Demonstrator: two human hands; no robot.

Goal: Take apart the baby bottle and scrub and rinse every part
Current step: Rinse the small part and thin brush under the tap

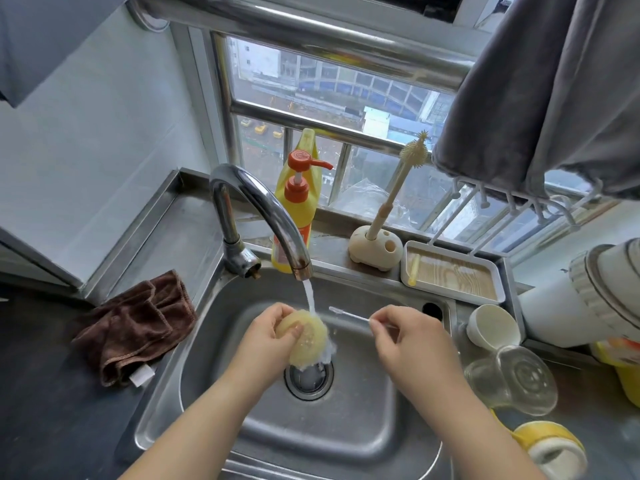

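Nearest us, the yellow-and-white collar lies at the counter's front right corner, the clear bottle on its side just behind it, beside the sink. Over the drain, the left hand grips the nipple under the tap's stream, so water runs straight through. The right hand pinches a thin straw brush (probably for the nipple's hole), held clear of the water.

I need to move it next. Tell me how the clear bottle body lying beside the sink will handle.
The clear bottle body lies on its side, so a nudge would probably roll it. It looks like thin, empty plastic, likely light. If wet, it may be slippery.
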